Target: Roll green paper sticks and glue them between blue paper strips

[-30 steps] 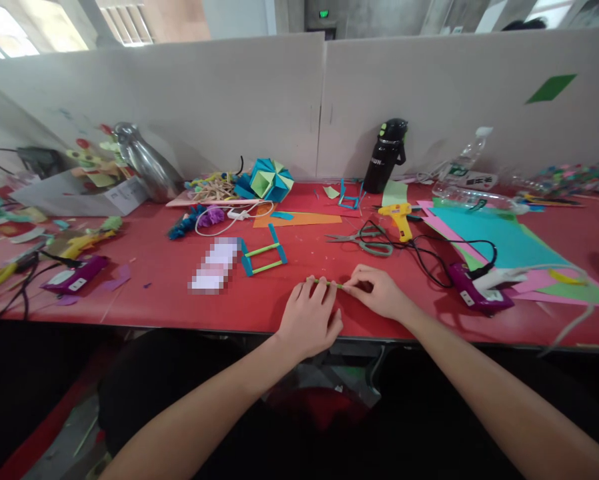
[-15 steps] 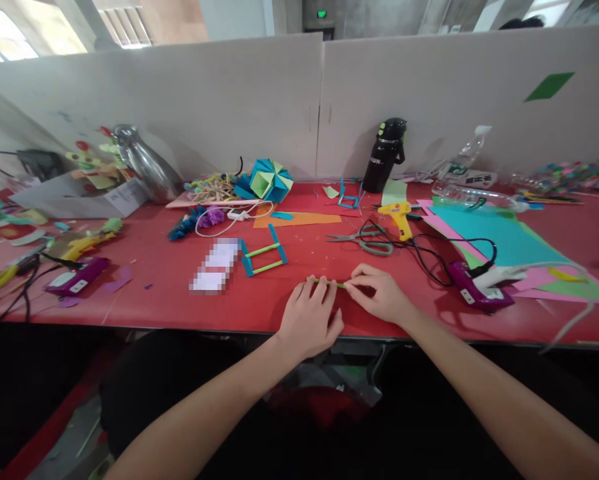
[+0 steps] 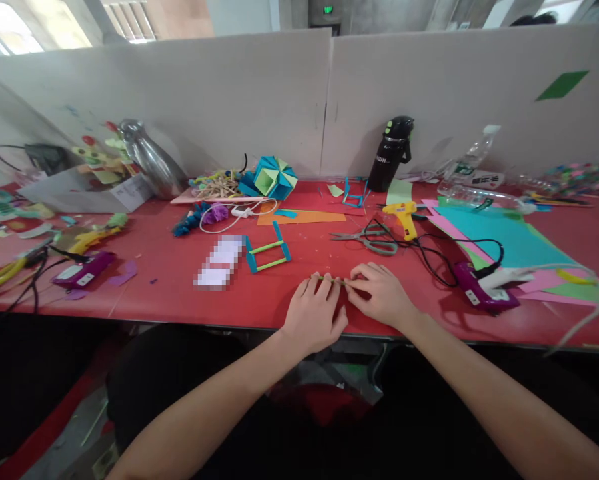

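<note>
A thin green paper strip (image 3: 335,280) lies on the red table (image 3: 179,303) near the front edge, partly covered by fingers. My left hand (image 3: 315,310) rests palm down over it, its fingertips pressing on the strip and its thumb apart. At the strip's right end, my right hand (image 3: 379,293) pinches with thumb and index finger. Up and to the left of my hands stands a small frame (image 3: 268,255) of blue and green paper pieces. Beside that frame is a blurred white sheet (image 3: 222,262).
Scissors (image 3: 372,238), a yellow glue gun (image 3: 402,217) and black cables lie behind my right hand. Purple power strips (image 3: 484,290) sit at both sides. Farther back are a black bottle (image 3: 389,153), a steel jug (image 3: 152,157) and a paper ball (image 3: 274,179).
The view has shifted slightly, so the table objects appear a little farther right. My right fingertips sit closer to my left fingers, and less of the green strip shows between them.
</note>
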`<state>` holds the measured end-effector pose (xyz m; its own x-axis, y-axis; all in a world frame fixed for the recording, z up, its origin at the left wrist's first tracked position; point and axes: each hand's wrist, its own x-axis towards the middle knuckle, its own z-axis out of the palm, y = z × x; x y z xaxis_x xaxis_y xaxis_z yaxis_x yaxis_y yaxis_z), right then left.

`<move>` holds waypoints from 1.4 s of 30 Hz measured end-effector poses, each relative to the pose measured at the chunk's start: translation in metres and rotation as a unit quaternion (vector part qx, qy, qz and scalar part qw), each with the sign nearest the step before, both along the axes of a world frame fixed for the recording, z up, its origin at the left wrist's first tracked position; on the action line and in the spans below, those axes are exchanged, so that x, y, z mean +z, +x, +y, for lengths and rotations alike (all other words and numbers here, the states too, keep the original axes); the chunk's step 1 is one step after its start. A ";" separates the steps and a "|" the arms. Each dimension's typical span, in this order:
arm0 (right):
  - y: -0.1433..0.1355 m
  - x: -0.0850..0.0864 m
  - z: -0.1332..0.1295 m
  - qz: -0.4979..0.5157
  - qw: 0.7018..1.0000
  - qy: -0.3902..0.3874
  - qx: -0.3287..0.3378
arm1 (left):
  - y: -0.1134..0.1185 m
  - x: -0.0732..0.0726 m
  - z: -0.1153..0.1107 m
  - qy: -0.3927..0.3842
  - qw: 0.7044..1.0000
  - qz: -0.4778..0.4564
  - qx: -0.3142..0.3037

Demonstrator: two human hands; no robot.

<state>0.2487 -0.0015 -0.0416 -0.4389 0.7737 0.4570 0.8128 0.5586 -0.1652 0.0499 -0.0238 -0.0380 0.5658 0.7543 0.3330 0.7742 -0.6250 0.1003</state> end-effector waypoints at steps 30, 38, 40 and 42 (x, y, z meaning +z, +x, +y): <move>0.012 -0.010 0.012 0.130 0.986 -0.094 0.041 | -0.020 0.014 0.016 -0.107 0.993 -0.042 -0.035; 0.012 -0.006 0.015 0.169 0.972 -0.155 0.044 | -0.031 0.015 0.034 -0.141 0.986 -0.072 -0.056; 0.012 -0.006 0.014 0.162 0.974 -0.152 0.049 | -0.035 0.010 0.044 -0.145 0.982 -0.095 -0.075; 0.012 -0.006 0.014 0.152 0.976 -0.149 0.051 | -0.039 0.005 0.053 -0.155 0.977 -0.120 -0.087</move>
<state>0.2605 0.0127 -0.0472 -0.4004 0.8512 0.3392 0.6438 0.5248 -0.5569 0.0107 0.0294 -0.0332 0.6287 0.7390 0.2420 0.5894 -0.6559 0.4716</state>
